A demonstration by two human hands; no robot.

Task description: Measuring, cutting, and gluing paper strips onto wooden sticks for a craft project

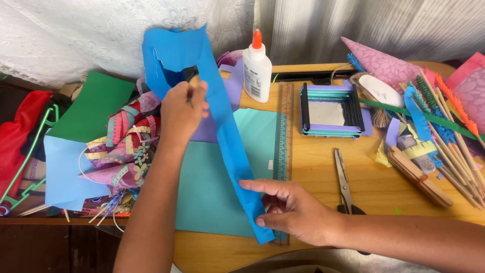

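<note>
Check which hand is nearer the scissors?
Right. The right hand presses the blue paper strip just left of the scissors; the left hand holds the strip's upper part, far off to their left.

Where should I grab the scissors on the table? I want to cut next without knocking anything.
Probably take the scissors by the dark handles at the near end, coming from the near right. They lie flat with blades shut, pointing away, and the handles sit just beside the right hand, which presses the blue paper strip. Craft sticks lie to their right.
</note>
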